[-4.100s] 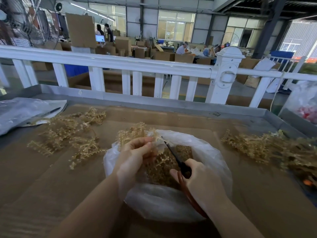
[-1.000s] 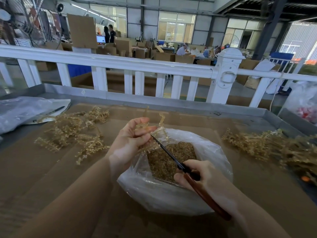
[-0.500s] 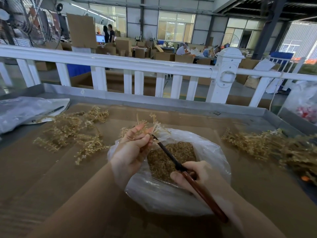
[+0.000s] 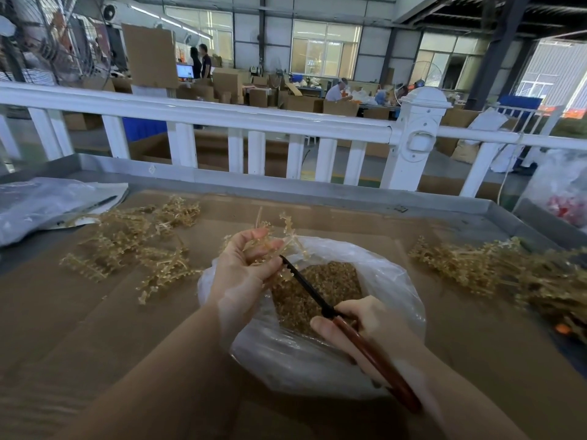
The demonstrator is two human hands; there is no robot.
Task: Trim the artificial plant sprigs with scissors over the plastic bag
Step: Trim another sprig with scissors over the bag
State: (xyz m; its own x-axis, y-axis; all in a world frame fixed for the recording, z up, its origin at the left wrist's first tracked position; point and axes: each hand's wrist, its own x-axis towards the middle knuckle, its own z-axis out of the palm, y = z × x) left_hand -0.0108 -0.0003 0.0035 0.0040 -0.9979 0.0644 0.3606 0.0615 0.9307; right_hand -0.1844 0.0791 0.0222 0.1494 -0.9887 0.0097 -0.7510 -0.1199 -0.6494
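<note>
Left hand pinching a sprig at scissors gripped by right hand, over plastic bag.

Bare cardboard along the bench's near edge leaves passage. Sprig heaps block both sides; the plastic bag fills the middle.

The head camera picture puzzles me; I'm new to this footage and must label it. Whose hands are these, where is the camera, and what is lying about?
No machine here: a person wears a camera on the head, looking down at their own bare hands. The left hand holds a golden sprig over an open plastic bag that holds clippings. The right hand grips scissors with a reddish handle, blades at the sprig. The bag sits on a cardboard-covered table. One pile of sprigs lies on the left, another pile on the right. Behind stands a white railing.
</note>
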